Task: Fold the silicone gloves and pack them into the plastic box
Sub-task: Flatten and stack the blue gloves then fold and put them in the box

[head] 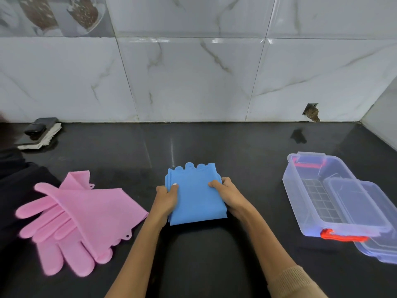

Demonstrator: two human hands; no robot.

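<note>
Blue silicone gloves point(194, 195), folded into a flat square bundle, lie in the middle of the black counter. My left hand point(166, 197) grips the bundle's left edge, thumb on top. My right hand point(227, 195) grips its right edge the same way. A pair of pink silicone gloves point(86, 214) lies unfolded and overlapped at the left, fingers pointing toward me. The clear plastic box point(300, 201) with red latches stands open at the right, with its lid point(369, 214) leaning partly inside it and over its right rim.
A dark object on a folded cloth point(40, 133) sits at the back left by the marble-tiled wall. The black counter point(214, 147) runs back to the wall. A dark shape fills the far left edge.
</note>
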